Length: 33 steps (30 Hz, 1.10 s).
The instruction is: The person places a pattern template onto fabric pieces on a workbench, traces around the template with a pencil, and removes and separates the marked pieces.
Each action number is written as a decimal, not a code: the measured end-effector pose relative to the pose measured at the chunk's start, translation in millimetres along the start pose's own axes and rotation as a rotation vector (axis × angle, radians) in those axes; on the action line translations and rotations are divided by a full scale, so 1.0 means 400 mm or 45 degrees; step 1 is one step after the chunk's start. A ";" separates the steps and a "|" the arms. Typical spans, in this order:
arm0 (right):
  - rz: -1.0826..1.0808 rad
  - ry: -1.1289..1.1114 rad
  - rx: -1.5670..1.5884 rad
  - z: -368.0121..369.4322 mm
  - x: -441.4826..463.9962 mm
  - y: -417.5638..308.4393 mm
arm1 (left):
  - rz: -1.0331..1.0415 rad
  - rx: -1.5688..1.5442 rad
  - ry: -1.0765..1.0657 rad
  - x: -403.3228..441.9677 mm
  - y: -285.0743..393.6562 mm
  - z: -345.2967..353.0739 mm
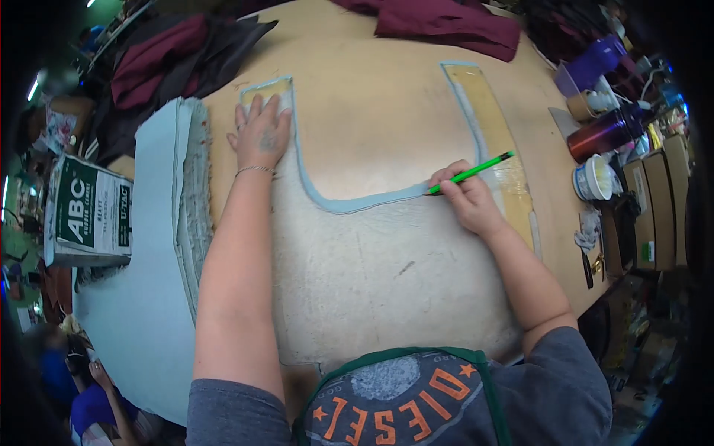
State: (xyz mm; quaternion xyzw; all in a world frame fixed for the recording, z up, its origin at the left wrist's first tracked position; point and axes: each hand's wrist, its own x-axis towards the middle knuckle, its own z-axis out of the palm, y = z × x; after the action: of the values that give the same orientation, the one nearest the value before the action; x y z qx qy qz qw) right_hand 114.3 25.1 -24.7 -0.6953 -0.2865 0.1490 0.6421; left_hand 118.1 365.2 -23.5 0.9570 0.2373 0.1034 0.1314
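Note:
A large greyish-white pattern template (387, 275) lies flat on the table, with a deep U-shaped cut-out at its far side. Light blue fabric (349, 204) shows as a narrow strip along the cut-out's edge. My left hand (262, 134) rests flat, fingers spread, on the template's upper left arm, near its yellow taped end. In my right hand (467, 197) is a green pencil (476, 171), its tip at the curve's right side, by the template's edge. A dark line runs along that curve.
A thick stack of light blue fabric (160, 186) lies left, bearing an ABC rubber cement can (89, 212). Maroon cloth (446, 26) lies at the far edge. On the right stand a tumbler (606, 134), a white tub (593, 178) and cardboard boxes (654, 208). Another person (104, 401) sits lower left.

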 end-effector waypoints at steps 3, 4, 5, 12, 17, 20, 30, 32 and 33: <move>-0.009 0.014 -0.081 0.004 -0.008 0.009 | 0.253 -0.172 0.373 -0.018 -0.044 0.019; -0.012 0.022 -0.068 0.003 -0.004 0.006 | 0.363 -0.229 0.511 -0.023 -0.052 0.018; -0.045 0.013 -0.136 -0.001 0.002 -0.005 | 0.463 -0.249 0.574 -0.064 -0.017 -0.007; -0.113 0.042 -0.188 0.001 -0.002 -0.001 | 0.875 -0.267 -0.180 -0.545 0.295 -0.067; -0.046 0.004 -0.137 0.000 0.006 0.005 | 0.692 0.020 -0.298 -0.590 0.313 -0.054; -0.097 -0.112 -0.375 0.026 0.040 -0.029 | 0.687 -0.004 -0.317 -0.587 0.313 -0.053; -0.257 -0.431 -0.544 0.303 0.163 -0.097 | 0.643 -0.069 -0.330 -0.589 0.298 -0.034; -0.200 -0.408 -0.585 0.269 0.144 -0.095 | 0.608 -0.108 -0.350 -0.590 0.303 -0.039; -0.146 -0.405 -0.628 0.230 0.119 -0.097 | 0.620 -0.091 -0.378 -0.588 0.304 -0.047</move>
State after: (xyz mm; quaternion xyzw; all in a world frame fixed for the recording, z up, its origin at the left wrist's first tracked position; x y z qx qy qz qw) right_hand 91.1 128.1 8.9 -0.7809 -0.4500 0.1456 0.4080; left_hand -38.5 152.3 -1.1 0.9852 -0.0252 -0.0009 0.1698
